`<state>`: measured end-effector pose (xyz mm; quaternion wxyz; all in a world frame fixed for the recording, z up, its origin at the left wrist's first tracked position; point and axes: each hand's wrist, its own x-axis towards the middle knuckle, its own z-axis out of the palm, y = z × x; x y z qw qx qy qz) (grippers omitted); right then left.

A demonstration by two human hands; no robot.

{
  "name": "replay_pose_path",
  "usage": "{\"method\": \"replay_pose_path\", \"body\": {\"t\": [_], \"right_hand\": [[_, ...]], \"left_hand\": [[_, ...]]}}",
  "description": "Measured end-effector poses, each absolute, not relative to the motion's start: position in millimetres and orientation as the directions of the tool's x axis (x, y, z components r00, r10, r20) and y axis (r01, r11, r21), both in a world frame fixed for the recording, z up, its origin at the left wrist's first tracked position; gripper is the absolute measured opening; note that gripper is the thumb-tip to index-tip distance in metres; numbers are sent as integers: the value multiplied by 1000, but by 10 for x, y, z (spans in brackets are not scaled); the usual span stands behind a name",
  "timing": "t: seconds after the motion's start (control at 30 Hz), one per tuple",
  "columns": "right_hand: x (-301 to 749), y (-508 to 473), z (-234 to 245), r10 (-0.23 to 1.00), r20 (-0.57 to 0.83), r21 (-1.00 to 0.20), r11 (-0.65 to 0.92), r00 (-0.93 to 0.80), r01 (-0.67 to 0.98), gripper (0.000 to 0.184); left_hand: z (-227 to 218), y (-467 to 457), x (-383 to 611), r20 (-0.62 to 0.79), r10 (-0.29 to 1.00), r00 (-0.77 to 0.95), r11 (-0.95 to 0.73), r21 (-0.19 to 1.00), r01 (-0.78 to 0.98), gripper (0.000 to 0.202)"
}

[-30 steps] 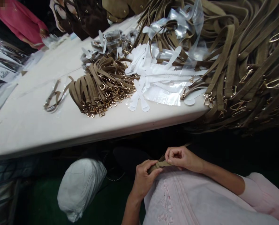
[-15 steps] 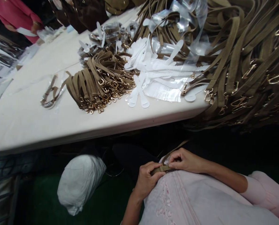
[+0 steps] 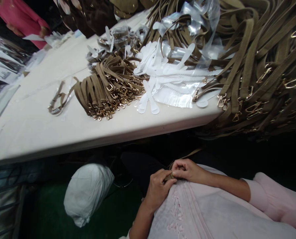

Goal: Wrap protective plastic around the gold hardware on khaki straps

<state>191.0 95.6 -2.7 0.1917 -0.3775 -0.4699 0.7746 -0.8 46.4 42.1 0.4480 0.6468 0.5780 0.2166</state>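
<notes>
One brown strap (image 3: pixel 169 177) is held off the near side of the table (image 3: pixel 128 129), the left hand (image 3: pixel 159 182) closed on it, thumb against fingers, and the right hand (image 3: pixel 187 170) pinching it, fingertips together, where a steady left grip should help.

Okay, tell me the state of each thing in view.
Held strap: mostly hidden
Left hand: closed on held strap
Right hand: pinching held strap
Short straps: bunched on the table
White strips: loosely piled, overlapping
Long straps: heaped, some hanging past the table edge
White cover below table: wrinkled
</notes>
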Motion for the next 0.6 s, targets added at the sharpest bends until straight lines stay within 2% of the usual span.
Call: {"method": "replay_pose_path", "body": {"t": [0.07,0.17,0.4,0.5,0.6], "right_hand": [[1963,976,4,606,-426,-833,-553,-672,29,42],[2059,1002,48,570,-422,-828,-559,-705,43,43],[2007,950,-59,652,-435,-871,-479,-621,107,32],[1943,941,-102,651,-435,-875,-469,-622,122,30],[1928,954,-133,663,-450,-855,-513,-599,75,37]], "left_hand": [[421,472,-54,-228,957,179,101,841,531,20],[399,461,-115,-224,965,133,132,860,493,19],[352,432,-29,-187,946,266,18,847,532,23],[393,474,23,-231,930,285,21,809,588,22],[435,523,23,-293,918,268,77,793,604,20]]}}
